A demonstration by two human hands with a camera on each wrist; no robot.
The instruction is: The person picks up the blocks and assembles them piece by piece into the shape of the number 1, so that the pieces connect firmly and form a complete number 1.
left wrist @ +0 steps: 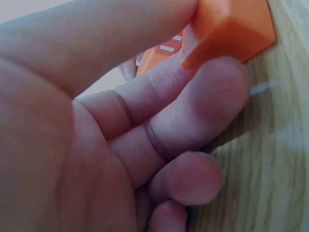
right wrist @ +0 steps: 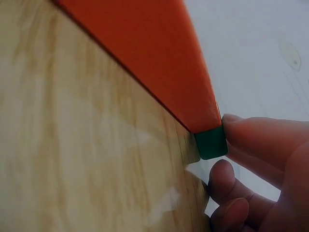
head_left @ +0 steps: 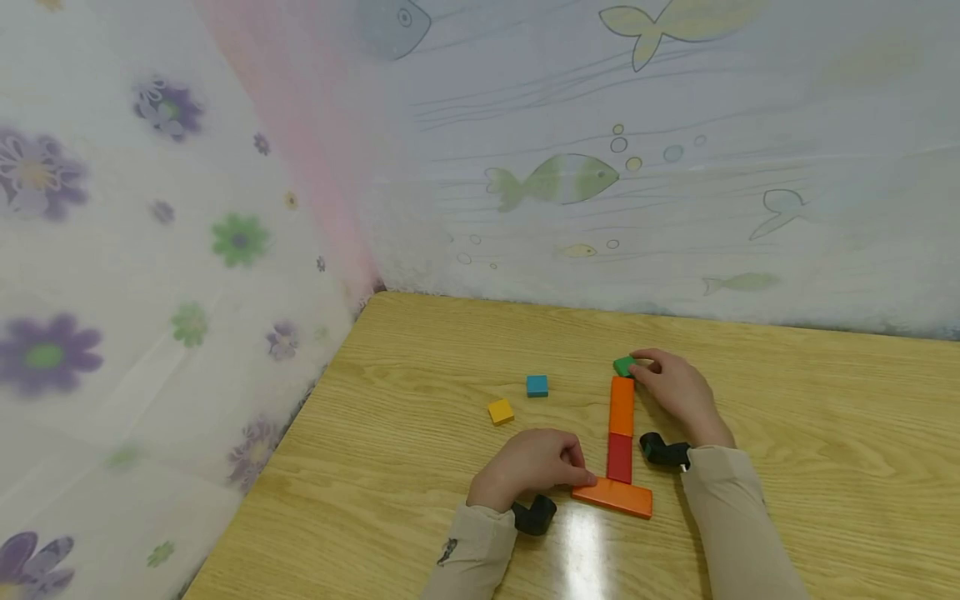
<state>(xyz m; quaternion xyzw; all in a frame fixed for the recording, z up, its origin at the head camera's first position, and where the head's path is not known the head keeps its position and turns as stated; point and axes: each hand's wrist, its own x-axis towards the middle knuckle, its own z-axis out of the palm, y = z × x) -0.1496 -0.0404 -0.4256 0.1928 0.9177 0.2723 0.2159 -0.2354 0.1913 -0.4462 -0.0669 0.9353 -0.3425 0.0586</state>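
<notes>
In the head view, a red block (head_left: pixel 619 458) and an orange block (head_left: pixel 622 406) lie end to end in a line. Crosswise at the near end is a longer orange block (head_left: pixel 615 502). My left hand (head_left: pixel 528 462) pinches the left end of this crosswise block; the left wrist view shows thumb and fingers at the block's end (left wrist: pixel 236 36). At the far end of the line, my right hand (head_left: pixel 681 396) pinches a small green block (head_left: pixel 622 366) between thumb and fingers. Seen from the right wrist, the green block (right wrist: pixel 211 143) lines up against the orange block's end (right wrist: pixel 149 53).
Left of the line, a blue square block (head_left: pixel 537 386) and a yellow square block (head_left: pixel 501 412) lie apart on the wood-grain table (head_left: pixel 390 467). A wall with fish drawings (head_left: pixel 480 108) rises behind the table, and a flowered wall (head_left: pixel 150 283) stands at the left.
</notes>
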